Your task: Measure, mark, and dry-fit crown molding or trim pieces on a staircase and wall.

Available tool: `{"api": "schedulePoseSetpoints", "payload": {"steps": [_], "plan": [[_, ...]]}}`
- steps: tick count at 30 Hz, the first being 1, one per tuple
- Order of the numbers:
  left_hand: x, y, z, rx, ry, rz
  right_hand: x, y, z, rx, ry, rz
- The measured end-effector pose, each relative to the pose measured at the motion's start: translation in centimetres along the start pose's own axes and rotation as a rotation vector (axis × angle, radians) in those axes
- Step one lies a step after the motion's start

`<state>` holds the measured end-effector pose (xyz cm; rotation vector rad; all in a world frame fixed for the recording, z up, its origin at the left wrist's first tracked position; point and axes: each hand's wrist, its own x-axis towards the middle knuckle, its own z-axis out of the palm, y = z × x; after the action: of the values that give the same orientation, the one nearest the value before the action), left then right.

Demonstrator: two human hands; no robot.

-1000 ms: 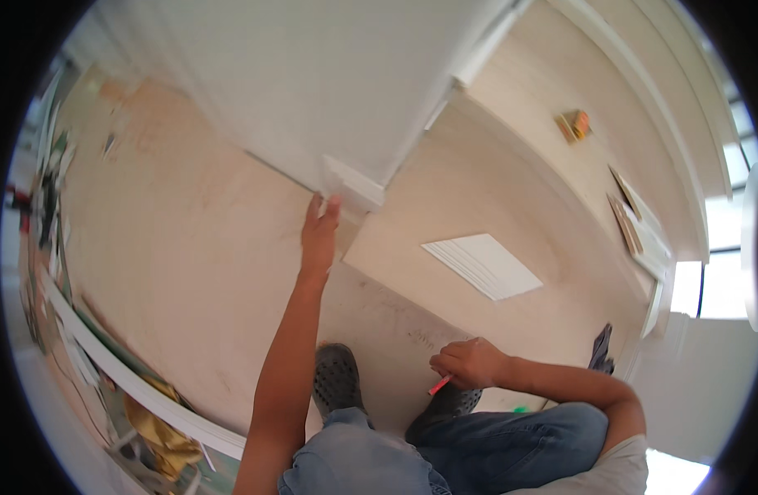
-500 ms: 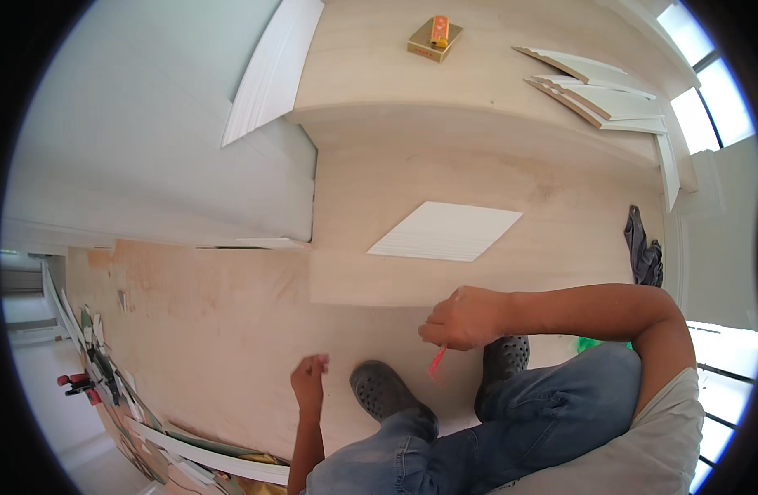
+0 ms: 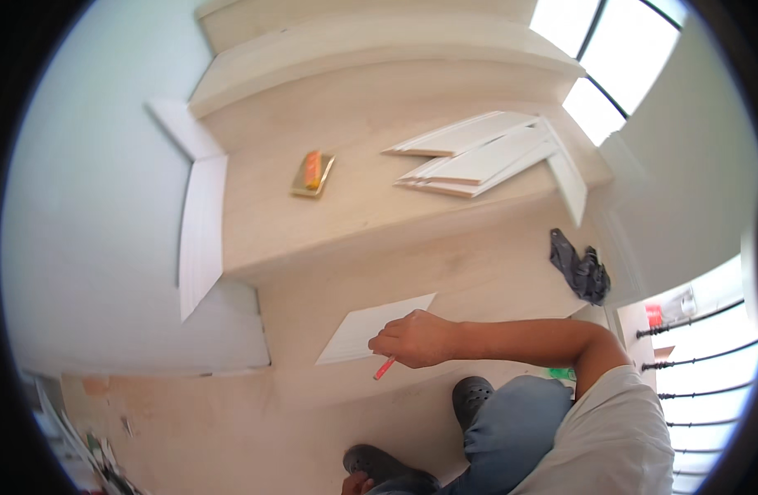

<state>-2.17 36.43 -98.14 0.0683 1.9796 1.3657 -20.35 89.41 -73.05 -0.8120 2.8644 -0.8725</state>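
My right hand (image 3: 418,338) is closed around a slim red pencil-like stick (image 3: 384,368), whose end pokes out below the fingers. Under and beside that hand, a white slanted trim panel (image 3: 366,330) lies on the low step, partly covered by the hand. I cannot tell whether hand and panel touch. At the bottom edge, beside a dark clog (image 3: 379,462), shows part of my left hand (image 3: 356,483). Its fingers look curled; the picture's edge cuts off the rest, and anything in them is hidden.
On the step above lie several white slanted panels (image 3: 478,161) and a gold box with an orange lighter (image 3: 313,171) on top. More white panels (image 3: 202,231) stand along the left wall. A crumpled dark cloth (image 3: 581,268) rests at right, near metal railings (image 3: 701,359).
The view has tilted up toward the higher steps. My right hand has moved forward over the white panel, still holding the red stick. My left hand now shows only at the bottom edge.
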Motion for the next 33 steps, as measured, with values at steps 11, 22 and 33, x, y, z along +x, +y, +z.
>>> {"api": "schedulePoseSetpoints", "payload": {"steps": [11, 22, 33], "plan": [[5.3, 15.5, -6.5, 0.070, -0.257, -0.121, -23.8, 4.6, -5.7, 0.243, 1.135, 1.022], [8.9, 38.2, -6.8, 0.048, -0.393, -0.105, -24.7, 9.9, -18.3, 1.063, 1.448, 1.056], [25.7, 68.3, 16.9, 0.605, -0.214, 0.867, -24.7, 12.9, -17.1, 1.180, 1.414, 0.958]]}}
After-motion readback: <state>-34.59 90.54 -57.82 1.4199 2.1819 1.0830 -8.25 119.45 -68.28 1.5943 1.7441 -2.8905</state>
